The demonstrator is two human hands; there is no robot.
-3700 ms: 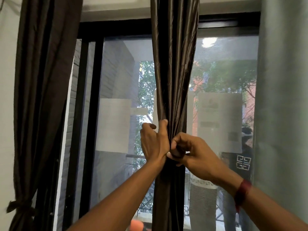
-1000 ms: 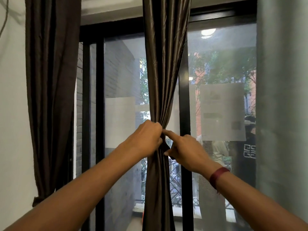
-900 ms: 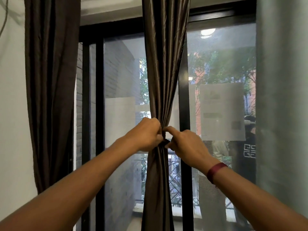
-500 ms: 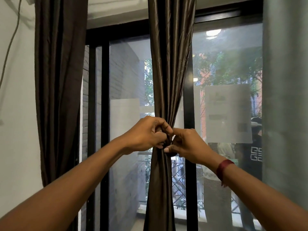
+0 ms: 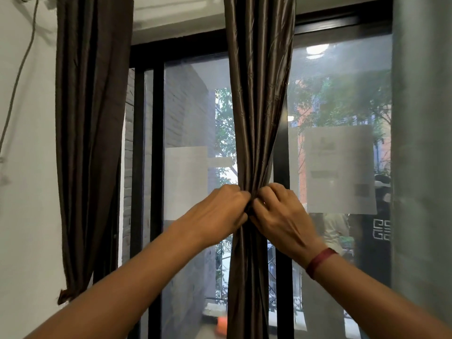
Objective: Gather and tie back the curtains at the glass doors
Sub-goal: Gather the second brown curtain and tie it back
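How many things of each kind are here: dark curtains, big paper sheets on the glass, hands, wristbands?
Dark curtains: 2
Big paper sheets on the glass: 2
Hands: 2
Wristbands: 1
Total: 7

- A white wall (image 5: 27, 192) stands at my far left, with a thin grey cable (image 5: 18, 77) hanging down it from the top corner.
- A pale paper sheet (image 5: 186, 182) hangs left of centre. A second paper sheet (image 5: 340, 167), its faint print too blurred to read, hangs to the right.
- Outside, a grey brick wall (image 5: 188, 113) runs along the left.
- Green trees (image 5: 342, 99) show beyond.
- A round light reflection (image 5: 316, 51) glows at upper right.
- A blurred orange object (image 5: 221, 325) lies near the bottom edge.
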